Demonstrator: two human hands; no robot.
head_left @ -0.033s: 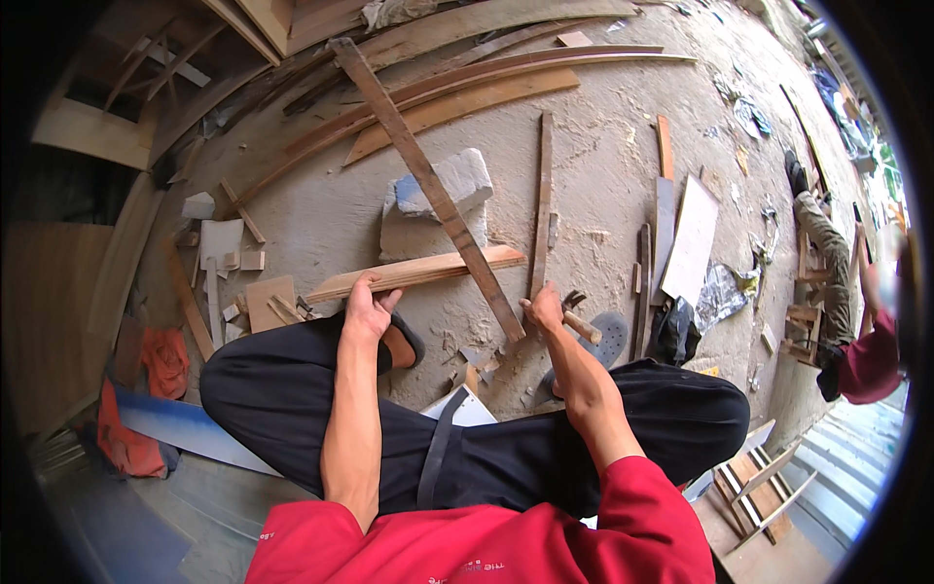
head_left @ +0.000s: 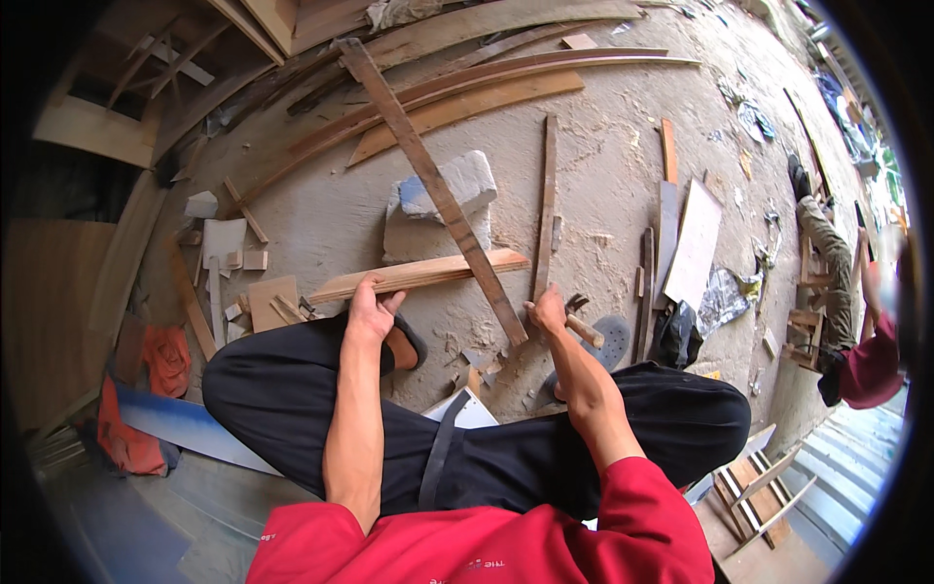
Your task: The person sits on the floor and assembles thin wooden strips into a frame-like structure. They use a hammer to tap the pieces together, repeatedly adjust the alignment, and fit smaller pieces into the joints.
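Note:
My left hand (head_left: 372,310) grips the near edge of a short wooden board (head_left: 418,276) with a slanted end, thumb and fingers around it. Across the board's right part lies a long brown batten (head_left: 420,148), running away to the far left. My right hand (head_left: 549,308) is closed at the near end of a narrow wooden strip (head_left: 549,195) on the ground. Beside that hand is a claw hammer (head_left: 586,331) with a wooden handle. Whether my fingers hold the strip or the hammer is hidden. White-grey blocks (head_left: 438,209) sit beyond the board.
Long planks (head_left: 477,109) lie at the back. Right of my hand are a pale panel (head_left: 694,243) and a dark plastic bag (head_left: 675,333). Offcuts (head_left: 272,297) lie at left, near orange cloth (head_left: 165,362). Another person's leg (head_left: 827,243) shows at far right.

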